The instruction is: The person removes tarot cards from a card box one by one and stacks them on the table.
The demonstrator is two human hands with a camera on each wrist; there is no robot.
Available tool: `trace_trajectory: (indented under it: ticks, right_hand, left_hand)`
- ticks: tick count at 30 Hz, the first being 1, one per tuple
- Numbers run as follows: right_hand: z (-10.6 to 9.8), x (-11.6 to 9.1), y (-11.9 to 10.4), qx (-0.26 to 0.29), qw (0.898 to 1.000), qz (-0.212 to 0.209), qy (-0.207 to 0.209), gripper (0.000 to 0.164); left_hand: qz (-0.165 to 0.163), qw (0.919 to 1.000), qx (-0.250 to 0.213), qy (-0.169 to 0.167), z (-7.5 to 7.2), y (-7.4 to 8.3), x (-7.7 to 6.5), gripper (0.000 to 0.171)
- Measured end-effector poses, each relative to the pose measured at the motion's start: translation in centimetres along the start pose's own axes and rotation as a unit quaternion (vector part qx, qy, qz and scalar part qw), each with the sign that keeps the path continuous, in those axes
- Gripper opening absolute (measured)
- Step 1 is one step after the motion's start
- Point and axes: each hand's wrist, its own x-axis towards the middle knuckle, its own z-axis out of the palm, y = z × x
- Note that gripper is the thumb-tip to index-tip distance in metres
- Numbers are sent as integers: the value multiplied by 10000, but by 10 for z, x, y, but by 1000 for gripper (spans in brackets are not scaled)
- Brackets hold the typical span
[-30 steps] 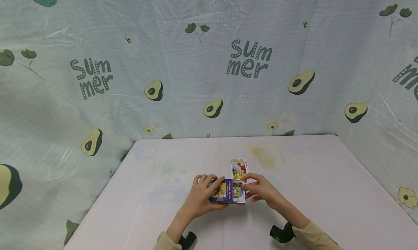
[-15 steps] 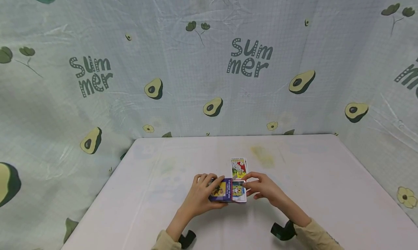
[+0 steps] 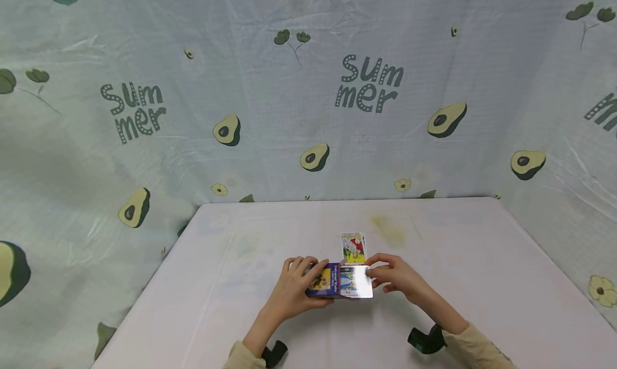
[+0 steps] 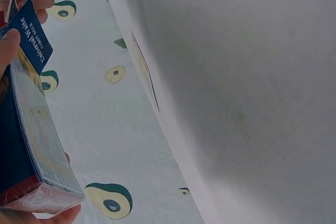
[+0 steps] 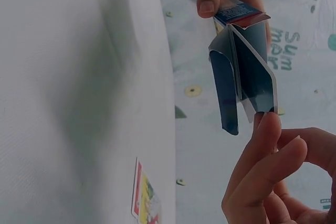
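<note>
My left hand (image 3: 295, 287) grips a purple-blue tarot box (image 3: 322, 281) labelled "Universal Waite", fingers over its top and thumb along the near side. A picture card (image 3: 348, 282) sticks out of the box's right end, its outer part bright with glare. At that card's outer edge, the fingertips of my right hand (image 3: 399, 279) pinch it. In the right wrist view, the box end (image 5: 244, 22) stands open with a dark blue flap (image 5: 226, 93) hanging out. Seen from the left wrist, the box (image 4: 42, 124) is clear-wrapped along one side.
Just beyond the box, a small pile of picture cards (image 3: 354, 247) lies face up on the white table (image 3: 270, 230). A cloth with avocado prints (image 3: 308, 90) hangs behind and at both sides. Dark wrist devices (image 3: 426, 340) sit at the cuffs.
My right hand has moved slightly right, drawing the card farther out of the box. Glare now covers its outer part. The left hand and box shift only slightly left.
</note>
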Motion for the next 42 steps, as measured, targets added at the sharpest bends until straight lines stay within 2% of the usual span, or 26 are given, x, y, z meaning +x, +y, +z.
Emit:
trace_trajectory:
  ticks: [15, 27, 34, 42]
  right_hand:
    - [-9, 1, 5, 100, 9999, 8, -59, 34]
    - [-15, -1, 8, 236, 9997, 112, 18, 35]
    - [-18, -2, 6, 251, 9996, -26, -106, 36]
    - [-22, -1, 9, 257, 9996, 102, 25, 32]
  left_hand:
    - [75, 9999, 62, 40, 0, -1, 0, 79]
    - [-77, 9999, -5, -72, 0, -1, -1, 77]
    - [-82, 9999, 28, -107, -1, -2, -2, 77]
    - [-140, 9998, 16, -105, 0, -4, -5, 77]
